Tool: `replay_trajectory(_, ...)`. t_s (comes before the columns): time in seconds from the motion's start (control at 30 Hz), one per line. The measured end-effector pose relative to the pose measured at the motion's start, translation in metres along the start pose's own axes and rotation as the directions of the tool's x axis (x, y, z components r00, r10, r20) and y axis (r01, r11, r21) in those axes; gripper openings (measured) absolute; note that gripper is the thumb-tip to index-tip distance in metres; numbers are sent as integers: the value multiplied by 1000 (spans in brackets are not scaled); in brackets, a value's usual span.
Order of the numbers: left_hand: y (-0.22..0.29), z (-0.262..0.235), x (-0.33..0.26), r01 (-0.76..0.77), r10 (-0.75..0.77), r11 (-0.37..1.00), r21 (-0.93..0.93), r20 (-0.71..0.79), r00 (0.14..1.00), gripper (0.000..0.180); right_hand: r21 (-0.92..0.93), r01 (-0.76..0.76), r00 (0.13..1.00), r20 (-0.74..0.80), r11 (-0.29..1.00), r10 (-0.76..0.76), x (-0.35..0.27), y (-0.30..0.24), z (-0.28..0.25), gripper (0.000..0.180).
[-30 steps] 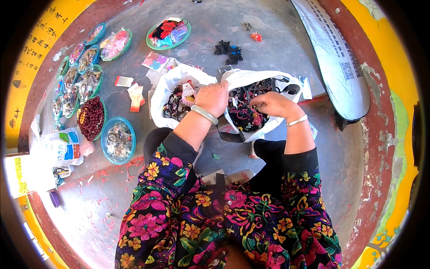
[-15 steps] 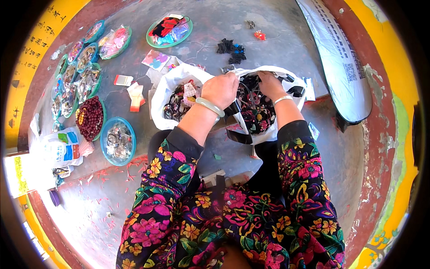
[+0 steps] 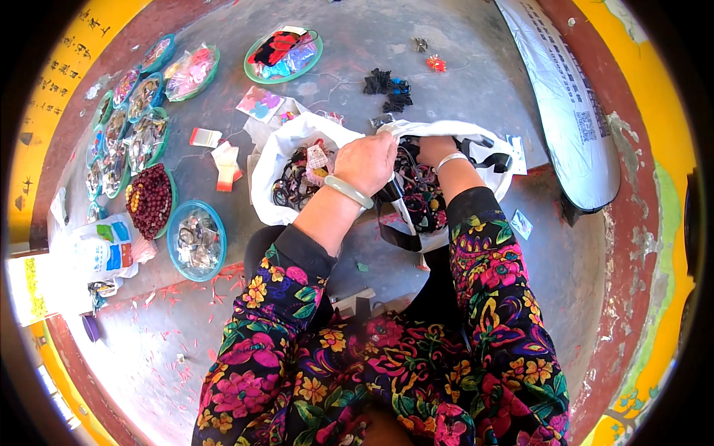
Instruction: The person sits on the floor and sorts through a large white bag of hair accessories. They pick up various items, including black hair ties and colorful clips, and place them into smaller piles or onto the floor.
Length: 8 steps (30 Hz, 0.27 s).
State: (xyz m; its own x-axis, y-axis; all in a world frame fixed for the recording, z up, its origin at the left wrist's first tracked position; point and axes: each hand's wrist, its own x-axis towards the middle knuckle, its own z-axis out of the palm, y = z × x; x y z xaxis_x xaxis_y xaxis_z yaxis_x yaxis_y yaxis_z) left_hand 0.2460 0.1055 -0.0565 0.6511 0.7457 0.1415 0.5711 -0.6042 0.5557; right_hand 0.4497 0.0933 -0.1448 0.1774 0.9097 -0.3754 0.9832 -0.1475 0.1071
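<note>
My left hand (image 3: 364, 162), with a pale bangle at the wrist, is closed on the inner rim of the right-hand white bag (image 3: 483, 175) and holds it up. Into that bag reaches my right hand (image 3: 437, 151); its fingers are hidden among dark cords and colourful small pieces (image 3: 425, 195). A black strap (image 3: 398, 238) hangs at the bag's near side. Against it on the left stands another open white bag (image 3: 269, 160), filled with dark looped bands and small trinkets (image 3: 299, 178).
Round baskets of packaged trinkets stand at the left, with dark red beads (image 3: 149, 199) and a blue basket (image 3: 221, 256) nearer. A green tray (image 3: 306, 68) with bagged items lies at the far side. Black bundles (image 3: 379, 82) lie beyond the bags. A long silver cover (image 3: 573, 141) lies right.
My right hand has moved slightly left and deeper into the right-hand bag, so its fingers no longer show. My left hand keeps its hold on the rim.
</note>
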Motion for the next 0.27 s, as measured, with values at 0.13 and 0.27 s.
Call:
replay_trajectory(0.13,-1,2,0,-13,12,1000,-22,-25,1000,29,226,-109,993,65,968,96,3,21,3,58)
replay_trajectory(0.27,1,3,-2,8,-8,999,-42,-15,1000,30,257,-49,994,104,965,23,3,30,-2,64)
